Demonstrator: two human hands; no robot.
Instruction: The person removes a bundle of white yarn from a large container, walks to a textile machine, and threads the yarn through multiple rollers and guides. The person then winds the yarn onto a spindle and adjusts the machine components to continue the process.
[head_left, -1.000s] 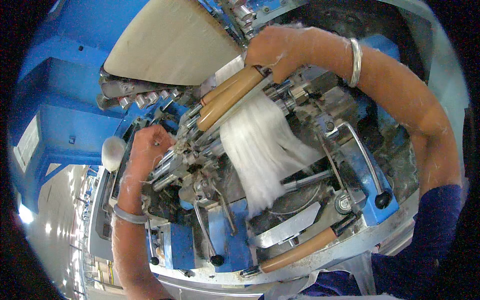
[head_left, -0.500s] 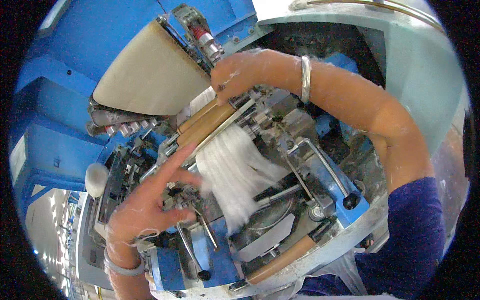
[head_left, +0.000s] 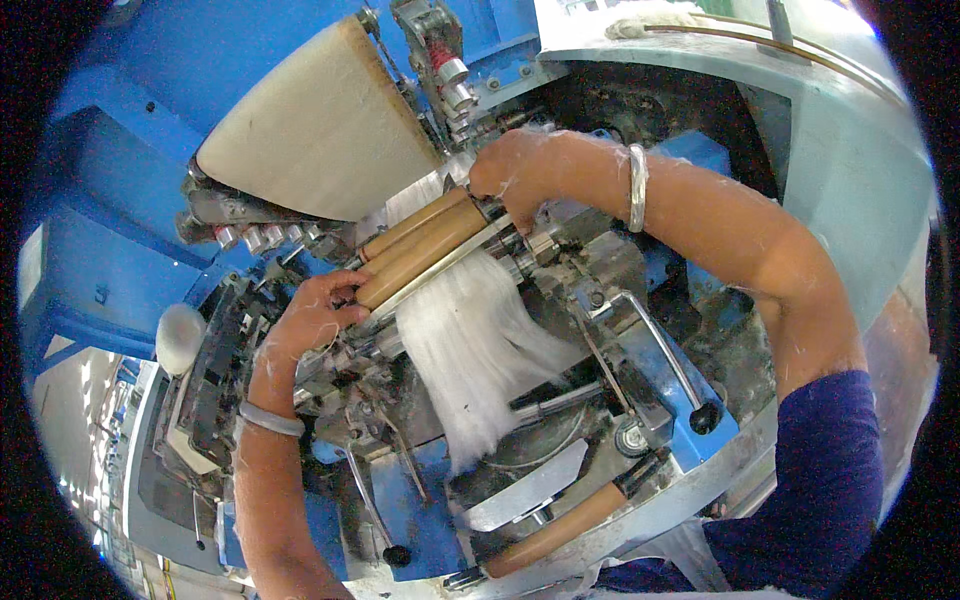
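Two tan rollers [head_left: 425, 255] lie side by side, slanting across the middle of the machine. At their left end, my left hand [head_left: 318, 308] is closed, thumb and fingers pinching the end of the nearer roller. My right hand [head_left: 510, 178] curls around the right end of the rollers; most of its fingertips are hidden behind the knuckles. Below a pale metal bar [head_left: 440, 268] along the rollers hangs a loose sheet of white fibre [head_left: 465, 345], its lower edge frayed. Wisps of fibre cling to both my arms.
A large cream curved panel [head_left: 320, 130] stands raised behind the rollers. Black-knobbed levers [head_left: 705, 415] rise on both sides at the front. Another tan roller [head_left: 560, 530] lies along the front edge, beside a grey metal plate [head_left: 530, 487]. A white rounded piece [head_left: 181, 338] sits far left.
My left hand has moved up and away from beside the fibre sheet, from spread fingers to a grip at the rollers' left end. My right hand stays at the right end. The view has shifted slightly.
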